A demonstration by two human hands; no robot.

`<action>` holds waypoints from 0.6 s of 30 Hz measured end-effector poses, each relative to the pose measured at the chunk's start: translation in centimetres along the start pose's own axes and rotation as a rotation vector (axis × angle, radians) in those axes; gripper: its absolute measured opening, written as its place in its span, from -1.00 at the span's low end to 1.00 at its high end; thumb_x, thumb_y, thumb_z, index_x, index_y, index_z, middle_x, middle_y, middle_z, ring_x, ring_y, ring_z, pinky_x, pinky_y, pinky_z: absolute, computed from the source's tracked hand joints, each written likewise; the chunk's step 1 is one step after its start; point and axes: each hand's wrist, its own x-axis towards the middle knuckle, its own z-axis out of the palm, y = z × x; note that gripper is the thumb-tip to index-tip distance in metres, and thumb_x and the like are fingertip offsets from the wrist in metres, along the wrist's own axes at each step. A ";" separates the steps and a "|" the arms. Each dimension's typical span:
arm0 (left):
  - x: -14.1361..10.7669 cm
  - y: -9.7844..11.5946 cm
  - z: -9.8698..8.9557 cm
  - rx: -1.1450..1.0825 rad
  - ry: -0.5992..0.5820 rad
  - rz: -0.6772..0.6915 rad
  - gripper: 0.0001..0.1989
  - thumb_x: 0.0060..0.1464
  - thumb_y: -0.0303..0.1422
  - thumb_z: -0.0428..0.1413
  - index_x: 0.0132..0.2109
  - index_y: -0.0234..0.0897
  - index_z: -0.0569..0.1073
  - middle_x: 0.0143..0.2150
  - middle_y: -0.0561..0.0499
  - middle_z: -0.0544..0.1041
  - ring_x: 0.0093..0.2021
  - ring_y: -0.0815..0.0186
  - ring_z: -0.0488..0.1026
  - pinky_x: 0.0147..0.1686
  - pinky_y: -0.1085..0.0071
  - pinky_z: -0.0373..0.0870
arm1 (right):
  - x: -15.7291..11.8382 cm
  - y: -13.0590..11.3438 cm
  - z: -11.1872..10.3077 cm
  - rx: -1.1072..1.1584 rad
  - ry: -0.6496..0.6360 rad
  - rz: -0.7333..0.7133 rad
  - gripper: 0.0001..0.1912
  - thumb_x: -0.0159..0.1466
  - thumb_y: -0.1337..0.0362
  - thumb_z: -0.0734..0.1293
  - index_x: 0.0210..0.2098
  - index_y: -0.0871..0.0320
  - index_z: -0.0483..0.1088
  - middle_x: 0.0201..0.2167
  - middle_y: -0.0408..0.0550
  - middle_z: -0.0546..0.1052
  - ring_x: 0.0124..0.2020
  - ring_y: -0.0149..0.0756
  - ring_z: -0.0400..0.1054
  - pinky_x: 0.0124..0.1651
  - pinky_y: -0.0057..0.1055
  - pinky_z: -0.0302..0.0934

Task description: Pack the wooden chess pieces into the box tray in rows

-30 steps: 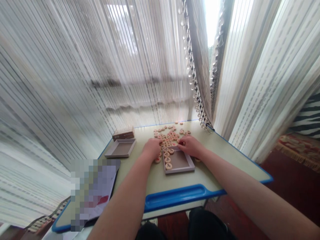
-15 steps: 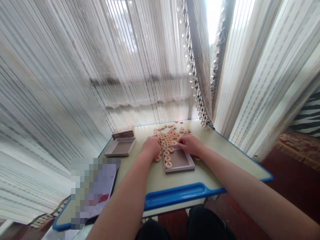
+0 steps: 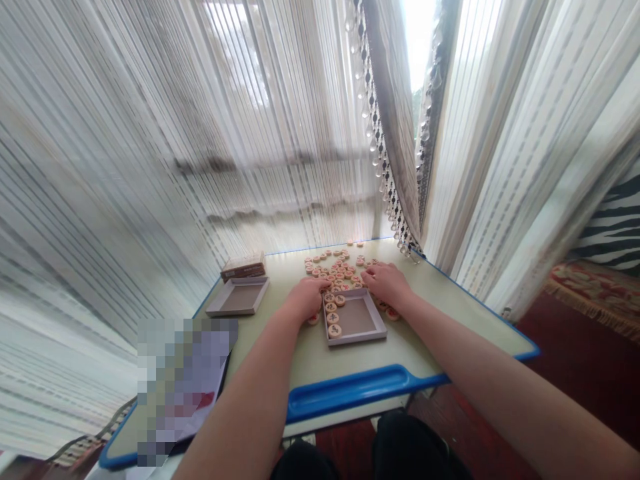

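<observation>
Several round wooden pieces with red or black characters lie spread over the pale table. A shallow open box stands in front of them, with several pieces lined up along its left side. My left hand is at the box's upper left, its fingers reaching over pieces there; what they hold, if anything, is hidden. Beyond the box's upper right corner, my right hand rests among the pieces, fingers bent down on them; its fingertips are too small to make out clearly.
Another shallow box lies at the left, with a closed carton behind it. A dark-edged, partly blurred flat object lies at the front left. A blue tray lines the table's near edge. Curtains hang behind.
My left hand has moved slightly right and its fingers reach further over the pieces. My right hand has shifted a little away from the box, uncovering pieces beside it. The view has shifted slightly.
</observation>
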 end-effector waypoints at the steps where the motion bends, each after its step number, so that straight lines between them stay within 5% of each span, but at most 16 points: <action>1: 0.0 0.1 -0.1 0.006 0.002 -0.012 -0.57 -0.03 -0.51 -0.08 -0.02 -0.12 0.43 0.02 0.06 0.43 0.03 0.31 0.30 0.03 0.42 0.22 | 0.0 0.0 0.0 -0.002 0.006 -0.008 -0.61 0.25 0.10 0.07 -0.34 0.13 0.45 -0.20 0.08 0.44 -0.17 -0.15 0.25 -0.12 -0.29 0.07; 12: -0.4 1.2 -1.3 0.082 0.036 -0.085 -0.67 -0.09 -0.55 -0.08 -0.26 -0.21 0.51 -0.17 -0.01 0.51 -0.08 0.30 0.36 -0.05 0.46 0.27 | 0.1 -0.3 0.4 0.066 0.018 -0.130 -0.66 0.25 0.18 0.09 -0.30 0.12 0.46 -0.21 0.03 0.45 -0.14 -0.22 0.24 -0.01 -0.29 0.01; 18: -0.3 1.2 -1.4 0.060 0.022 -0.091 -0.67 -0.07 -0.54 -0.07 -0.22 -0.17 0.49 -0.12 0.03 0.48 -0.07 0.32 0.35 -0.03 0.48 0.24 | -0.9 -1.3 -0.1 0.227 -0.065 -0.402 -0.54 0.26 0.03 0.05 0.09 -0.01 0.24 0.10 -0.11 0.29 0.11 -0.21 0.08 0.12 -0.23 -0.09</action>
